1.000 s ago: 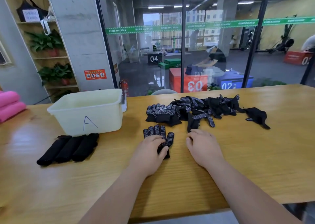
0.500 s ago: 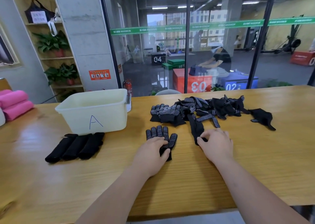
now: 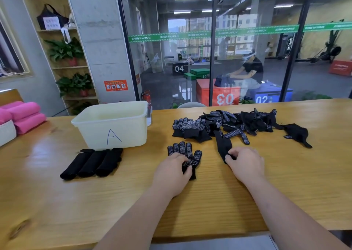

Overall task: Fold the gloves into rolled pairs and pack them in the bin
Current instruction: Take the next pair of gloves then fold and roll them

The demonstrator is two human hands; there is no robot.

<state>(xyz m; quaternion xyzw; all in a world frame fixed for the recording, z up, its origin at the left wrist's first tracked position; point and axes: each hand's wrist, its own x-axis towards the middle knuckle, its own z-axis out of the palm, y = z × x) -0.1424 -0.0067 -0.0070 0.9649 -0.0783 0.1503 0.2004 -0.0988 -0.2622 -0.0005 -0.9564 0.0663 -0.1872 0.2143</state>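
A black dotted glove (image 3: 185, 151) lies flat on the wooden table (image 3: 285, 183), fingers pointing away. My left hand (image 3: 172, 172) presses down on its cuff end. My right hand (image 3: 245, 163) pinches the cuff of a second black glove (image 3: 222, 144) that trails back into the heap of loose gloves (image 3: 238, 123). One more glove (image 3: 296, 133) lies apart at the right of the heap. Three black rolled pairs (image 3: 92, 163) lie side by side in front of the pale bin (image 3: 112, 125) marked A, whose inside looks empty.
Pink rolled towels (image 3: 24, 114) and a white basket (image 3: 6, 132) sit at the far left table edge. A glass wall runs behind the table. The near table edge is just under my forearms.
My right hand reached forward to the heap, took a glove by its cuff and drew it a little toward me. My left hand stayed on the flat glove.
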